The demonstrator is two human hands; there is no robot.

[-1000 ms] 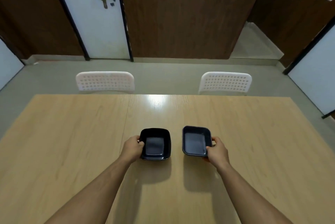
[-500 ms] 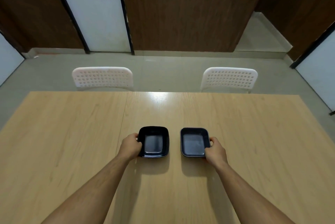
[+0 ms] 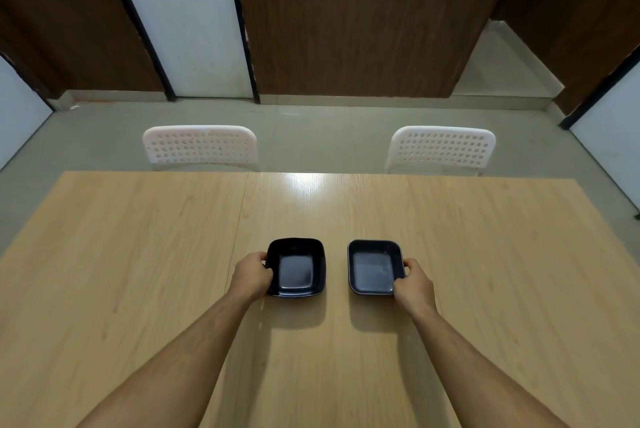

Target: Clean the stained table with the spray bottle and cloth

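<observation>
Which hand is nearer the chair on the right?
Right. The right hand grips a black dish's edge nearer that chair; the left hand is farther left.

The left hand (image 3: 252, 274) is covering the left dish's (image 3: 298, 267) near-left rim under its curled fingers; the right hand (image 3: 413, 285) is hiding the right dish's (image 3: 374, 267) near-right corner. Both forearms are running off the bottom edge.

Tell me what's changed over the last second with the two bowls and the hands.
Little. Both hands have eased the black square bowls slightly farther out over the table. No grip changed: the left hand still holds the left bowl and the right hand the right bowl, which stay side by side, apart.
</observation>
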